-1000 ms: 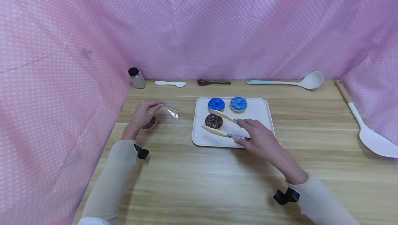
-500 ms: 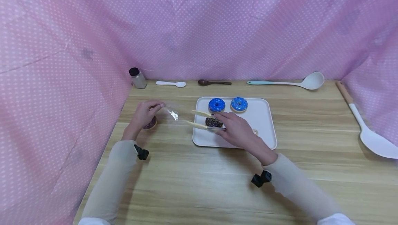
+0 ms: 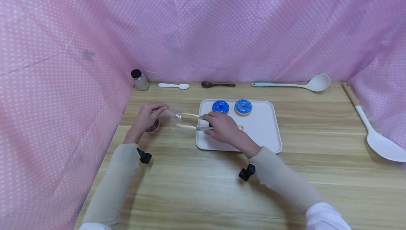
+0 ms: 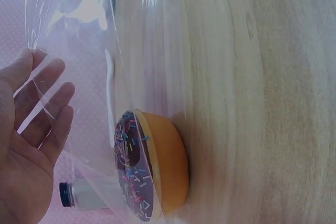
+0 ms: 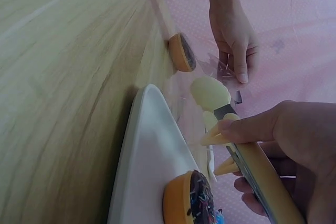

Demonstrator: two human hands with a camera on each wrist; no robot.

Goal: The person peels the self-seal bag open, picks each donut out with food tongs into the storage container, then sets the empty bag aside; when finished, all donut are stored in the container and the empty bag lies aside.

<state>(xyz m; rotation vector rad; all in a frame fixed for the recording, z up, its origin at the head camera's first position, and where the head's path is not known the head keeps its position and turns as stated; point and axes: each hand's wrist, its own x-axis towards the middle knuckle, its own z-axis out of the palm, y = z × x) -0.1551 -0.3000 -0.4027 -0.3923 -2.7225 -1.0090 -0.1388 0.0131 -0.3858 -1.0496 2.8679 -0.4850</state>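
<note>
My left hand point(image 3: 147, 115) pinches the edge of a clear plastic bag point(image 3: 172, 117) and holds it up just above the table. Under that hand a chocolate sprinkled donut point(image 4: 152, 166) lies on the wood; I cannot tell whether it is inside the bag. My right hand point(image 3: 220, 127) grips cream-tipped tongs point(image 3: 190, 120). Their arms stand apart and empty, with the tips point(image 5: 210, 94) at the bag's mouth. A second chocolate donut point(image 5: 191, 203) sits on the white tray point(image 3: 266, 124) below my right hand, which hides it in the head view. Two blue donuts point(image 3: 220, 106) point(image 3: 243, 106) lie at the tray's far edge.
Along the back of the wooden table are a spice jar point(image 3: 140, 79), a white spoon point(image 3: 174, 85), a brown spoon point(image 3: 217, 84) and a pale ladle point(image 3: 295, 84). A white spatula point(image 3: 374, 131) lies at the right. Pink dotted cloth walls in three sides.
My right hand has carried the empty tongs leftward, from around the chocolate donut on the tray to the bag's mouth. That donut stays on the tray. The left hand has not moved.
</note>
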